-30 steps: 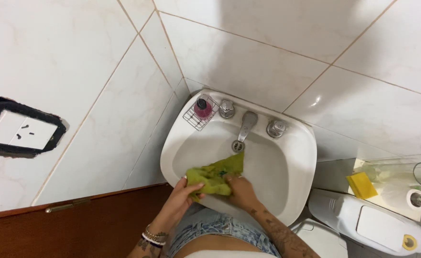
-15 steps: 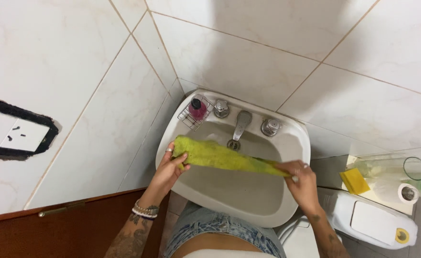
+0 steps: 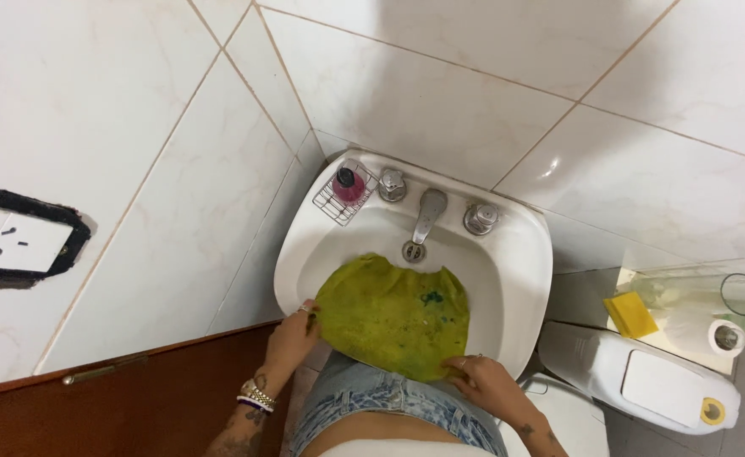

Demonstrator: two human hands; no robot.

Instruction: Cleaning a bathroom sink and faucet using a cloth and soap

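Note:
A yellow-green cloth with a small blue stain lies spread flat across the bowl of a white sink. My left hand pinches the cloth's near left corner at the sink's rim. My right hand holds the cloth's near right edge at the front of the sink. The metal tap stands behind the cloth, with a knob on each side; I see no water running.
A wire soap holder with a pink bottle sits at the sink's back left. To the right are a white toilet cistern, a yellow sponge, a paper roll. A brown door is at left; tiled walls surround.
The cloth went from bunched in the sink to stretched between both hands, and now lies spread flat over the bowl. My hands moved apart and toward the sink's near rim.

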